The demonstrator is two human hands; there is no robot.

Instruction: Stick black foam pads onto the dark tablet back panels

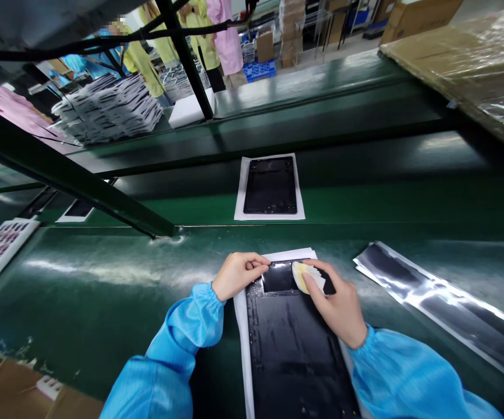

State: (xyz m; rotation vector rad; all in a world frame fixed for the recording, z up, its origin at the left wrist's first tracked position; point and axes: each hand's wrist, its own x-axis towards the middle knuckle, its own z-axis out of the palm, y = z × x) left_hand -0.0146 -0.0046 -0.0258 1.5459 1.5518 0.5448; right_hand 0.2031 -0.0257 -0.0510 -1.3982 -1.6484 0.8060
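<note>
At six o'clock in our view lies the black panel (298, 343), on white sheets (242, 331). Our left hand (240, 276) is at its eleven o'clock corner, thumb and finger in a narrow pinch (whether anything sits between them, we cannot tell). Toward its one o'clock corner, our right hand (341, 305) grips a yellow-and-white pad (301, 278) against the glossy dark rectangle (278, 279). Beyond, at the panel's twelve o'clock, we see another black panel (272, 186); at our four o'clock, glossy strips (444, 308).
</note>
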